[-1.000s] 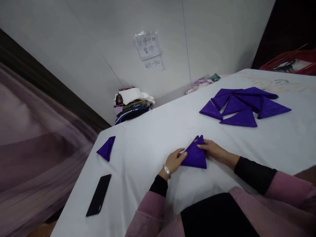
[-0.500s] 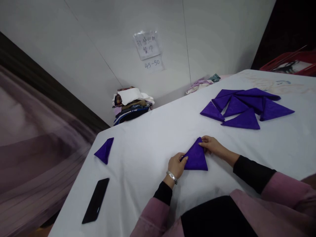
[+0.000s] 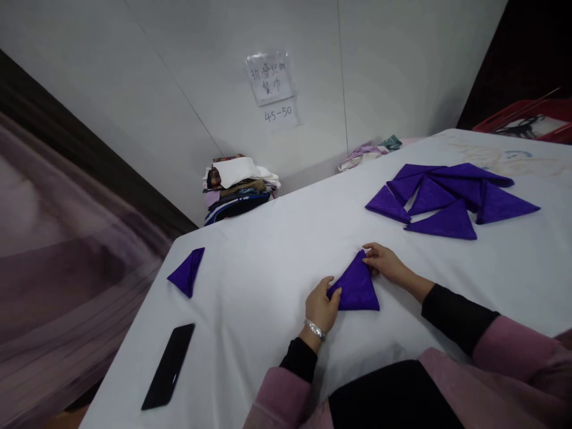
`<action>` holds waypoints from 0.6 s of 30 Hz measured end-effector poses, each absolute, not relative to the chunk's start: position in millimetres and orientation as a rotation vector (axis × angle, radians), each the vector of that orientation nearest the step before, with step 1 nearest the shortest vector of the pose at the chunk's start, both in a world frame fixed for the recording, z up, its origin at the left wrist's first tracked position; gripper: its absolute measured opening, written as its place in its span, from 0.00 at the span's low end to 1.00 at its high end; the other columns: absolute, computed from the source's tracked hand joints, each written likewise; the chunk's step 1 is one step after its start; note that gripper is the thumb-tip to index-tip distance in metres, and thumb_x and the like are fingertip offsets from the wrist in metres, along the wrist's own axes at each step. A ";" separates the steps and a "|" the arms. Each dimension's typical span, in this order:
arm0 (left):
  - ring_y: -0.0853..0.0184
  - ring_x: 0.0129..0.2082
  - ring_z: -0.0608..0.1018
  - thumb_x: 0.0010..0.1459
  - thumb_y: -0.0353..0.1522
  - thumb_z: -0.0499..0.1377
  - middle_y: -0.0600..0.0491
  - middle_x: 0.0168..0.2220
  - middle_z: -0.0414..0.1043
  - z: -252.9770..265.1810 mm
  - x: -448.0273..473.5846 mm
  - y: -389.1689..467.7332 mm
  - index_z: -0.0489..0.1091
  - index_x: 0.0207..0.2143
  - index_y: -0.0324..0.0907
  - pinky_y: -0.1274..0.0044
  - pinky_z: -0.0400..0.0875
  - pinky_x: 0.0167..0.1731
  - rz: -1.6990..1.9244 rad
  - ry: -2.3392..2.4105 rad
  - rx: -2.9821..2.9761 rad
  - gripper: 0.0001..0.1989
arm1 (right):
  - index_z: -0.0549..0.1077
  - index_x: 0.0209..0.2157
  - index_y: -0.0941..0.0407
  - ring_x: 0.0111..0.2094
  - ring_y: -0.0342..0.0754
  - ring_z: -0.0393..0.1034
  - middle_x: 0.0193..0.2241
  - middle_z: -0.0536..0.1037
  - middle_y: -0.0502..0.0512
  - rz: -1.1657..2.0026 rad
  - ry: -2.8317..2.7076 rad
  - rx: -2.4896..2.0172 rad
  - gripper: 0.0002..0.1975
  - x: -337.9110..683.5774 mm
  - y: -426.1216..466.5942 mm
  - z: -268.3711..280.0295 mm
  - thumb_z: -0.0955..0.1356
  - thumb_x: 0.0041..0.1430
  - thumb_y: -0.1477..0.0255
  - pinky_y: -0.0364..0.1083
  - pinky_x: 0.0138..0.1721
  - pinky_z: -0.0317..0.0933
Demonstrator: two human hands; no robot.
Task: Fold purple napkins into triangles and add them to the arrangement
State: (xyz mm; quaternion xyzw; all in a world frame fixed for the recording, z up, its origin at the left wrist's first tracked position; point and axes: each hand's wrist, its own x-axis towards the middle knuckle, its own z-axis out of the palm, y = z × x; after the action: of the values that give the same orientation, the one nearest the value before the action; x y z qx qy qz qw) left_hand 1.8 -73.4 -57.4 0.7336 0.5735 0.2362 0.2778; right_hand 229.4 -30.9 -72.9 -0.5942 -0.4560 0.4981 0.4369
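A purple cloth napkin (image 3: 357, 287), folded into a triangle, lies between my hands on the white-covered table (image 3: 268, 268). My left hand (image 3: 322, 305), with a silver bracelet at the wrist, grips the napkin's left corner between thumb and fingers. At the top corner, my right hand (image 3: 383, 262) pinches the cloth; its fingertips are partly hidden behind the edge. Several more folded purple napkins (image 3: 442, 220) lie in an overlapping group at the far right. Another folded purple napkin (image 3: 185, 274) rests by itself near the table's left edge.
A black phone-like slab (image 3: 168, 366) lies at the table's left front. Beyond the far edge are a stack of folded clothes (image 3: 239, 190) and some loose cloth (image 3: 364, 155). A red basket (image 3: 496, 116) stands at the back right. Paper signs (image 3: 272, 83) hang on the wall.
The camera view has shifted slightly. Both hands remain at the same corners of the napkin, and the left fingers have lifted a little from the cloth's edge.
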 end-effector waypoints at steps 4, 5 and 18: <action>0.64 0.36 0.76 0.57 0.37 0.53 0.51 0.36 0.75 -59.8 2.9 -73.6 0.65 0.50 0.44 0.71 0.69 0.41 0.601 1.555 1.999 0.18 | 0.64 0.44 0.55 0.16 0.38 0.62 0.26 0.70 0.46 1.206 -1.166 -1.514 0.19 228.8 -26.5 -74.0 0.67 0.48 0.74 0.40 0.15 0.59; 0.64 0.36 0.76 0.57 0.37 0.53 0.52 0.37 0.75 -60.4 3.1 -73.7 0.65 0.50 0.44 0.71 0.69 0.41 0.601 1.561 2.006 0.18 | 0.64 0.45 0.56 0.15 0.38 0.61 0.26 0.70 0.46 1.188 -1.185 -1.537 0.19 228.6 -25.3 -74.1 0.66 0.49 0.75 0.39 0.15 0.58; 0.62 0.43 0.75 0.58 0.35 0.52 0.49 0.45 0.73 -71.3 3.2 -76.8 0.62 0.53 0.43 0.69 0.70 0.44 0.644 1.565 2.177 0.19 | 0.61 0.53 0.56 0.21 0.40 0.65 0.32 0.74 0.52 1.132 -1.295 -1.690 0.28 229.9 -10.8 -74.8 0.67 0.48 0.76 0.37 0.13 0.57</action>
State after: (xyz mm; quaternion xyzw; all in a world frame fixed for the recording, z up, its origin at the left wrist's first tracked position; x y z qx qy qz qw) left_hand 3.2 -76.8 -71.3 0.7750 0.5571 0.2294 0.1908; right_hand 229.9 -10.8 -74.8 -0.6545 -0.5018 0.4384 0.3572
